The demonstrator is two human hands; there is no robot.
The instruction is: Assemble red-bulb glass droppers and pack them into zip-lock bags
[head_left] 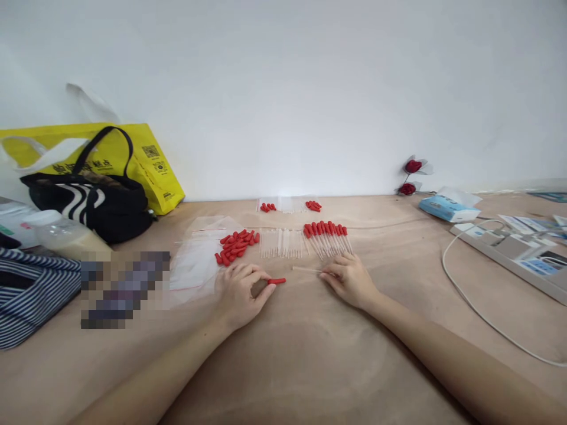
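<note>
Our left hand [243, 293] pinches 1 red bulb [277, 281], our right hand [351, 280] 1 tube [305, 270]; 1 yellow bag [167, 192] bears 2 QR codes [150, 151].

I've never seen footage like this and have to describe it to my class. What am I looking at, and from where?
There's no machine here, just a person's two bare hands. One camera, worn on the head, looks forward and down over a table against a wall.

The left hand pinches a red cap; the right hand holds a thin clear tube. The two pieces are apart.

Beyond the hands lie a pile of red caps, a row of bare tubes and a fan of red-topped tubes. A yellow bag stands at the left; a tissue pack lies at the right.
</note>
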